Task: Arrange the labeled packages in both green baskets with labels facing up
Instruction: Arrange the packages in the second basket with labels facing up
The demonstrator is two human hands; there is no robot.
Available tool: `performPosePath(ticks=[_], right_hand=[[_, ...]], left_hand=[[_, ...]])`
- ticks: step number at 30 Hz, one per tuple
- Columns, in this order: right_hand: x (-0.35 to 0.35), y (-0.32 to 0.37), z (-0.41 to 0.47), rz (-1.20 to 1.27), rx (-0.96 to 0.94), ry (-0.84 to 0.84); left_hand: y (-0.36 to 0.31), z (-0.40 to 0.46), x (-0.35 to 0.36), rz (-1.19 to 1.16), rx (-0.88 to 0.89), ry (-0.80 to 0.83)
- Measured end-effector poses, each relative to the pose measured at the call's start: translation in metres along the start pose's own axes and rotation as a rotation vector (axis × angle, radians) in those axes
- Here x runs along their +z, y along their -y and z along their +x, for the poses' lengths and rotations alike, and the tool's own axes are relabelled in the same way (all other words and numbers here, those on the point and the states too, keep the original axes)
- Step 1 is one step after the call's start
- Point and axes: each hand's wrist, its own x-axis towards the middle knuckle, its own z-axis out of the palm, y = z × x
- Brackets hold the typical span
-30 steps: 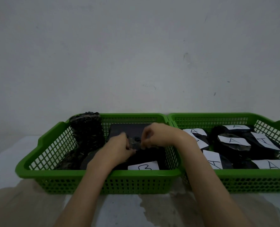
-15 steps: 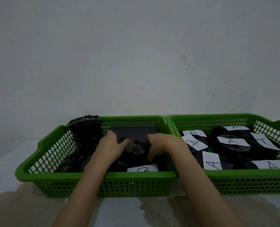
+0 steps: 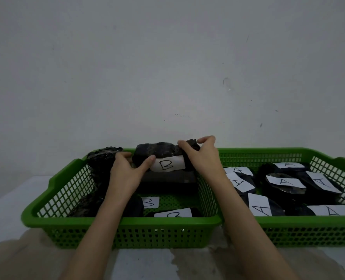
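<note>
Two green baskets stand side by side. Above the back of the left basket (image 3: 46, 201), my left hand (image 3: 125, 170) and my right hand (image 3: 203, 156) hold a black package (image 3: 157, 151) by its two ends. Its white label marked B (image 3: 166, 165) faces me. Two more B labels (image 3: 150, 202) (image 3: 173, 213) lie face up near the basket's front. The right basket (image 3: 309, 229) holds several black packages with A labels (image 3: 284, 181) facing up.
A dark bumpy package (image 3: 101, 160) leans upright against the left basket's back left corner. A flat dark package (image 3: 167, 178) lies under the lifted one. The baskets sit on a pale, stained tabletop (image 3: 12, 199) against a plain grey wall.
Both hands have raised a black package out of the left basket's middle and turned it, so its B label shows. Another B label on the basket floor has come into sight.
</note>
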Motion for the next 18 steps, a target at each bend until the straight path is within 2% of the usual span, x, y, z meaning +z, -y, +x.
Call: performPosePath(ticks=[5,10,14,18], right_hand=[[0.003,-0.001,-0.001,-0.062,-0.007,0.073],[0.004,-0.007,0.003,-0.385,-0.091,0.041],[0.001,-0.005,0.001,-0.557,-0.071,0.060],[0.000,0.000,-0.003,-0.854,-0.071,0.212]], left_hand=[[0.003,0.004,-0.002,0.048,-0.046,-0.056],[0.007,0.008,-0.005,-0.045,-0.066,0.070],[0.011,0.007,0.001,0.304,-0.066,0.176],[0.014,0.007,0.001,0.565,-0.047,0.288]])
